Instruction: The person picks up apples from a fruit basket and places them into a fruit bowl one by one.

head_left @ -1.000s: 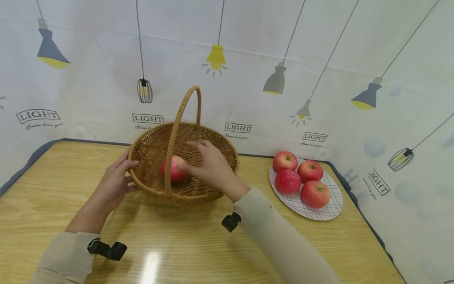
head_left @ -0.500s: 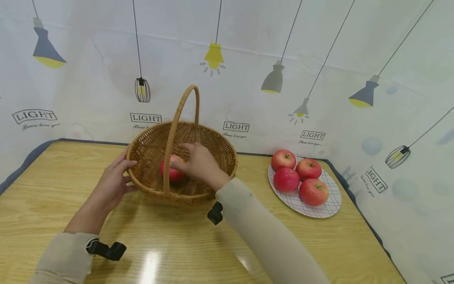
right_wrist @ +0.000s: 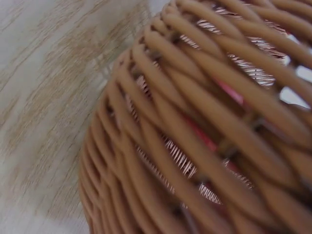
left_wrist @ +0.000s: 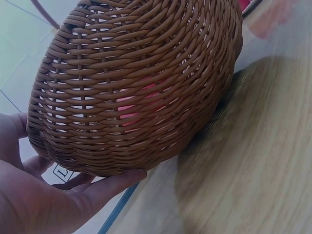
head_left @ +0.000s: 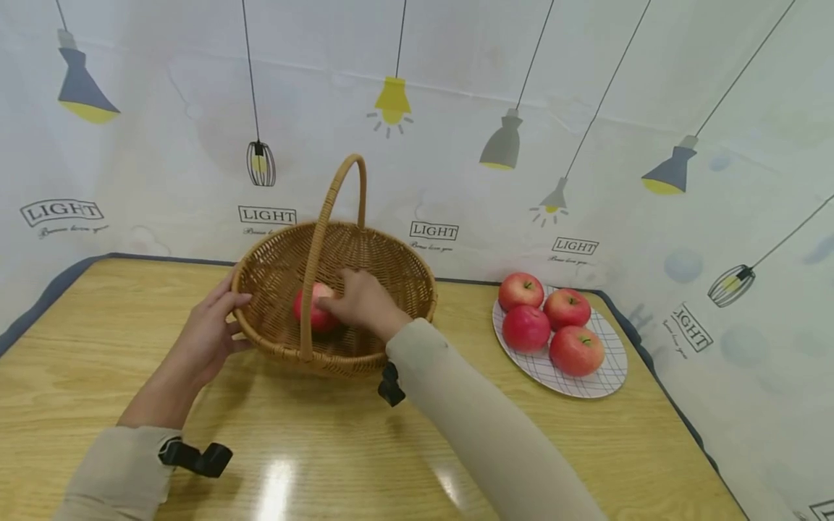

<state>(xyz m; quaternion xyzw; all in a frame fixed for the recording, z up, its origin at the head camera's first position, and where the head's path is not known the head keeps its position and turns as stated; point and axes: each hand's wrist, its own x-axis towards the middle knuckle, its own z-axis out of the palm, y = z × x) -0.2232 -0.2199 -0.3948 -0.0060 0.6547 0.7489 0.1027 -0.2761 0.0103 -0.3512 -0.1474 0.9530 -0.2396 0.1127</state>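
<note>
A brown wicker basket (head_left: 397, 271) with a tall arched handle stands at the middle of the table's back. My left hand (head_left: 207, 329) holds its left side, thumb over the rim and fingers underneath; in the left wrist view that hand (left_wrist: 53, 195) cups the woven wall. One red apple (head_left: 314, 307) lies inside, partly behind the handle. My right hand (head_left: 365, 300) reaches into the basket over the near right rim. Its thumb lies on the apple and its fingers curl down beside it, their tips hidden. The right wrist view shows mostly basket weave (right_wrist: 195, 122).
To the right, a white checked plate (head_left: 612, 369) bears several red apples (head_left: 578, 351). A curtain printed with lamps (head_left: 456, 58) hangs right behind the wooden table (head_left: 313, 449). The basket handle (head_left: 319, 246) arches close to my right hand.
My right hand has moved a little left and lower in the basket, and its spread fingers have drawn in toward the apple. The left hand keeps its hold; the plate is unchanged.
</note>
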